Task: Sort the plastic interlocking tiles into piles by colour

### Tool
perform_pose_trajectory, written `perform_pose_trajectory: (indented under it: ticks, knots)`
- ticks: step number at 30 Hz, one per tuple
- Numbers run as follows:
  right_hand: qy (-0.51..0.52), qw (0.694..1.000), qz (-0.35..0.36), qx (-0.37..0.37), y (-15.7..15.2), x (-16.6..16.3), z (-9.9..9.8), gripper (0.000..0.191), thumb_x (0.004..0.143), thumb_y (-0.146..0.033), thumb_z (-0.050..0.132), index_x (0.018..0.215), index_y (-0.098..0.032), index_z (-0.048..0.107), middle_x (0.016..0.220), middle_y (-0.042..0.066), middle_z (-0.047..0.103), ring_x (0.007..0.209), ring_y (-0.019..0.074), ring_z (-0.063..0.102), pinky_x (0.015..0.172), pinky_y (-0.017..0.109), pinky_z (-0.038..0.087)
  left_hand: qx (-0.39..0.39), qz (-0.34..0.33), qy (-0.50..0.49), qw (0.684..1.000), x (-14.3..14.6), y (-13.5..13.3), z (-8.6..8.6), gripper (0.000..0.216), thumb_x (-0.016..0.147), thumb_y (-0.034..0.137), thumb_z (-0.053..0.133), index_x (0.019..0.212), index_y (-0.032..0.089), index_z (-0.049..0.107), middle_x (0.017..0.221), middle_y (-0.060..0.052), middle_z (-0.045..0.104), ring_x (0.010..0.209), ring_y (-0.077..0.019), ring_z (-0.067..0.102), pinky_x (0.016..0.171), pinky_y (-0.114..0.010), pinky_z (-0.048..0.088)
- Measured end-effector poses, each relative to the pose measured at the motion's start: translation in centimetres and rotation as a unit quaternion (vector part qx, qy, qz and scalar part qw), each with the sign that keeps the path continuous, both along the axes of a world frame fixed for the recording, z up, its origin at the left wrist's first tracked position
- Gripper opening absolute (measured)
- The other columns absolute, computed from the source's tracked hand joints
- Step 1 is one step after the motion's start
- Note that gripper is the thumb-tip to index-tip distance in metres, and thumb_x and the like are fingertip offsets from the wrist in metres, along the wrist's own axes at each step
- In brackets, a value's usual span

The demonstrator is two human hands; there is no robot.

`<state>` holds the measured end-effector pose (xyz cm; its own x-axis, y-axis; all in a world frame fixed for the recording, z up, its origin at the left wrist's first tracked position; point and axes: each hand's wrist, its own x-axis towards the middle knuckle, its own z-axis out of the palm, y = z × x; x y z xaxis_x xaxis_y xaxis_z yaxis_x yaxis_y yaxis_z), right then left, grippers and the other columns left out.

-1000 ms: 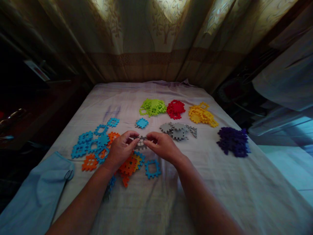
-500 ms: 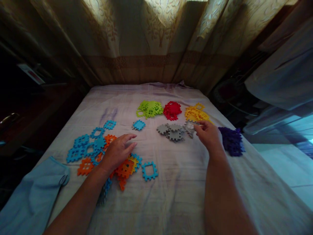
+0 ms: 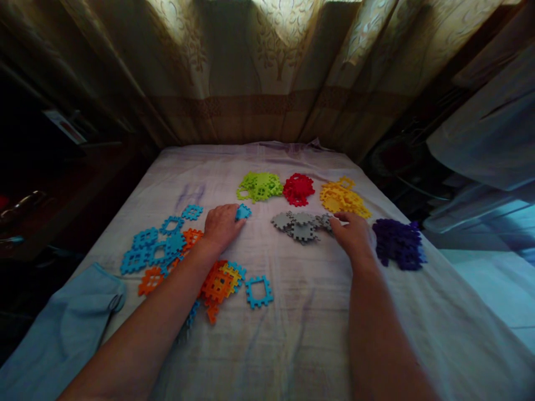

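Note:
My left hand [image 3: 222,227] is closed on a small light-blue interlocking tile [image 3: 243,211] with notched edges, whose left part is hidden by the fingers. Off to the right, my right hand [image 3: 355,236] pinches the edge of a grey interlocking tile [image 3: 324,221], which lies against the right end of the grey tile pile [image 3: 301,225]. Below my left hand and forearm spread mixed orange tiles [image 3: 215,284] and light-blue tiles [image 3: 144,250], partly covered by the forearm. One square blue frame tile [image 3: 258,292] lies apart from them.
Behind the grey pile sit a lime-green pile [image 3: 259,186], a red pile [image 3: 298,189] and a yellow pile [image 3: 343,198]. A dark purple pile [image 3: 399,244] is right of my right hand. Light-blue cloth [image 3: 79,312] lies at the left edge of the sheet-covered surface [image 3: 292,345]. Curtains [image 3: 267,106] hang behind.
My left hand has moved forward and right from above the mixed tiles and taken hold of the lone blue tile. My right hand has lowered the grey tile to the grey pile.

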<state>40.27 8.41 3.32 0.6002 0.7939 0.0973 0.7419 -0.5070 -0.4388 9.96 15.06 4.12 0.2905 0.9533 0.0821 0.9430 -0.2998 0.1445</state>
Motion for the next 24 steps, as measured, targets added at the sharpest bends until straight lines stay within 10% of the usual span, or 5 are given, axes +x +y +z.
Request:
perform_pose_trajectory:
  ticks: [12,18,24]
  knots:
    - [0.018,0.958,0.205,0.200,0.7,-6.2,1.1,0.028,0.085,-0.032,0.050,0.094,-0.018,0.072,0.095,0.010,0.071,0.079,0.0211,0.064,0.078,0.036,0.050,0.022,0.060,-0.079,0.995,-9.4,-1.6,0.3,0.048,0.084,0.041,0.059,0.128,0.021,0.062,0.135,-0.008,0.065,0.123,-0.0272,0.060,0.108,-0.040,0.045]
    - [0.024,0.911,0.390,0.131,-0.4,-14.3,0.0,0.029,0.089,-0.024,0.052,0.110,-0.020,0.071,0.115,0.010,0.070,0.108,0.0229,0.063,0.096,0.036,0.049,0.110,0.063,-0.141,0.982,-14.6,-6.8,-2.3,0.043,0.090,0.047,0.048,0.117,0.020,0.067,0.132,-0.008,0.066,0.125,-0.0273,0.059,0.111,-0.046,0.044]
    - [-0.019,0.914,0.404,0.035,2.3,-18.4,-0.7,0.048,0.089,-0.023,0.056,0.137,-0.018,0.058,0.147,0.015,0.051,0.132,0.0283,0.049,0.109,0.043,0.041,0.175,0.071,-0.167,0.968,-15.7,-9.4,-4.0,0.039,0.095,0.046,0.043,0.109,0.020,0.068,0.123,-0.011,0.070,0.119,-0.0281,0.061,0.108,-0.049,0.045]
